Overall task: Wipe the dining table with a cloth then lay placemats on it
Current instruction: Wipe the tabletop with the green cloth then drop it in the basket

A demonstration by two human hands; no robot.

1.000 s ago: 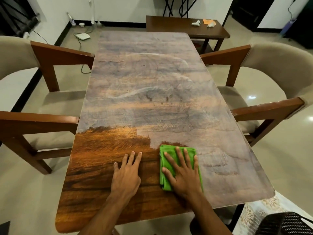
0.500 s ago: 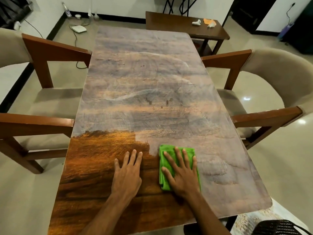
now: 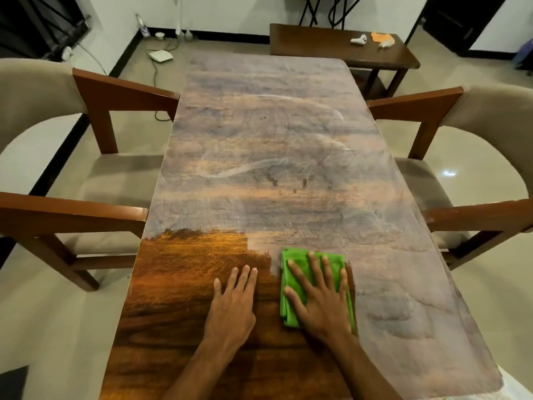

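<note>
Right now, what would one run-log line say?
step: wiping | right hand: flat on green cloth | left hand: flat on table | clean: near-left part only | placemats: none in view

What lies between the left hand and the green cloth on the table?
Nothing: only a narrow bare strip of table separates left hand from green cloth, head view.

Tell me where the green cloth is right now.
In the head view, the green cloth lies on the near part of the dining table, pressed under the right hand, just right of the left hand.
</note>
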